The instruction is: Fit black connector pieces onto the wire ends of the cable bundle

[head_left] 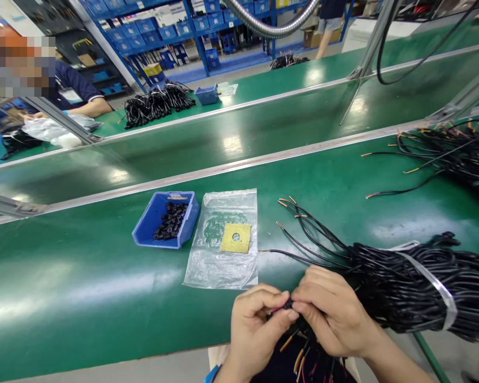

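Observation:
Near the table's front edge, my left hand (255,324) pinches the thin coloured wires of a cable beside a small black part (288,304). The thumb and fingertips of my right hand (335,314) close on that same part from the other side. Fingers hide most of it, so its exact shape cannot be made out. Below my hands hang several cable ends (299,359) with yellow, orange and red wire tips. Right of my right hand lies a thick bundle of black cables (407,287), bound with a pale tie, loose ends pointing left.
A blue bin (143,234) of small black parts stands on the green table (83,298). Beside it, a clear plastic bag (207,266) bears a yellow square piece (243,239). More black cables (463,154) lie at right. A person (75,88) sits across the raised divider.

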Available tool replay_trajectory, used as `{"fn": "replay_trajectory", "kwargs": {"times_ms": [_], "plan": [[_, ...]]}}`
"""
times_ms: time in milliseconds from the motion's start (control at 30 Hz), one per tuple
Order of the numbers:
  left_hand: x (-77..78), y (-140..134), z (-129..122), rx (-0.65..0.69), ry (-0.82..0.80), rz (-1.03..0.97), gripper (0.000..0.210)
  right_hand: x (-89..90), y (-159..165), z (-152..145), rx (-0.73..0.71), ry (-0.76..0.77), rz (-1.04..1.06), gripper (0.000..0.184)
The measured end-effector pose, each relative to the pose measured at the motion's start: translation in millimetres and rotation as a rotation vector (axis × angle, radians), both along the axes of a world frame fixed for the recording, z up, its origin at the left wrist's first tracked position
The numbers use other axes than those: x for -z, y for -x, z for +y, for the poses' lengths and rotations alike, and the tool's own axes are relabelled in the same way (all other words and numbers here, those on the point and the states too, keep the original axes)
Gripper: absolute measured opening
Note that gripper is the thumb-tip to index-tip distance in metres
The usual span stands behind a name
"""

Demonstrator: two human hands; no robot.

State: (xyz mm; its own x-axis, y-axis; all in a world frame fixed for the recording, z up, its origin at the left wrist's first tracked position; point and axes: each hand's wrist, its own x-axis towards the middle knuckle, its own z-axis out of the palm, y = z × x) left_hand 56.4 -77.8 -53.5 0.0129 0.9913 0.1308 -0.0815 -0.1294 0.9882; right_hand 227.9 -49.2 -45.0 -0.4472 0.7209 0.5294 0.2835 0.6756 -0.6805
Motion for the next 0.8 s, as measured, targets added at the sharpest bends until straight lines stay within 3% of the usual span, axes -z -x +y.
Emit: {"fn": "replay_trajectory", "kwargs": {"times_ms": [133,367,633,800], "plan": [[0.1,0.0,-1.1,0.033,0.013,-0.009,0.017,-1.7,-1.3,-2.2,-0.023,0.033,-0.008,0.013],[0.7,-7.3,-5.3,0.069,0.238,-0.321,0.011,-2.2,-0.5,-6.7,0.091,0.026,0.003,0.011],[1.8,-4.5,-4.9,0.017,0.037,0.079,0.009,-1.9,-3.0,-5.2,0.038,0.026,-0.038,0.015],[-0.6,-6.3,-3.6,0.033,0.005,0.123,0.007,0.3,-4.6,-6.3,0.007,0.034,-0.037,0.015]]}}
